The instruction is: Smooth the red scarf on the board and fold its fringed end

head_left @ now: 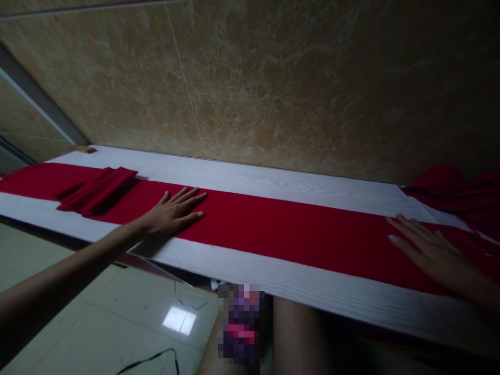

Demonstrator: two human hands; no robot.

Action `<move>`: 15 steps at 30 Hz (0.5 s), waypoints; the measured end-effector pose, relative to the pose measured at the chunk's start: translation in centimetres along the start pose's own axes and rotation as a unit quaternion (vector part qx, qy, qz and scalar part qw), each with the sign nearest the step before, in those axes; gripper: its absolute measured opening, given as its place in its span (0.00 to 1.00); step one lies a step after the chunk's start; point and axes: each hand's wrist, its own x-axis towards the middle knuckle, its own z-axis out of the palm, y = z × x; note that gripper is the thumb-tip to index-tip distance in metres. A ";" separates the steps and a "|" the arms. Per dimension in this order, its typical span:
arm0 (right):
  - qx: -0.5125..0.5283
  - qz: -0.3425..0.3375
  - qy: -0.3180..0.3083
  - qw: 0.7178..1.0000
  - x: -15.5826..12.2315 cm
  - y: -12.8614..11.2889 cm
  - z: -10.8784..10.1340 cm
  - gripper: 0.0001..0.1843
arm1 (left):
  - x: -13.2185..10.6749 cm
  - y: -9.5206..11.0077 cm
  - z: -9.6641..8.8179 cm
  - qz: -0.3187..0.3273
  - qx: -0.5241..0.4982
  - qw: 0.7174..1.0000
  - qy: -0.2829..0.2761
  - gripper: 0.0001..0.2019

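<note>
A long strip of red cloth (pixel 281 229) lies flat along a white wooden table (pixel 273 284). My left hand (pixel 174 211) rests palm down on the strip left of centre, fingers spread and pointing right. My right hand (pixel 425 247) lies flat on the same strip near its right end, fingers apart and pointing left. Neither hand grips anything. A folded bundle of red cloth (pixel 97 190) sits on the strip to the left of my left hand.
A heap of more red cloth (pixel 461 192) lies at the table's far right. A marble-patterned wall (pixel 273 78) rises right behind the table. Below the near edge are a tiled floor (pixel 117 323) with a black cable (pixel 148 359) and my legs.
</note>
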 end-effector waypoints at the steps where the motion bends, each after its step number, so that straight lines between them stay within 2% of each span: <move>1: -0.003 0.001 0.002 1.000 0.0 -0.1 -0.1 0.43 | 0.1 0.1 -0.2 -0.002 0.002 1.000 -0.004 0.41; 5: -0.013 -0.003 0.028 1.000 -0.1 -2.1 -1.0 0.43 | 1.2 1.0 -1.0 -0.003 0.000 1.000 0.014 0.42; 8: -0.011 -0.036 0.033 0.999 -0.1 -4.5 -1.3 0.43 | 2.3 2.1 -1.2 0.008 -0.013 1.000 0.018 0.43; 11: -0.015 -0.062 0.017 0.998 0.2 -6.2 -0.8 0.42 | 2.8 3.1 -0.8 0.004 -0.023 1.000 0.006 0.44; 15: -0.028 -0.069 -0.001 0.997 0.5 -6.4 0.4 0.43 | 2.8 3.5 0.0 0.000 -0.019 1.000 -0.001 0.42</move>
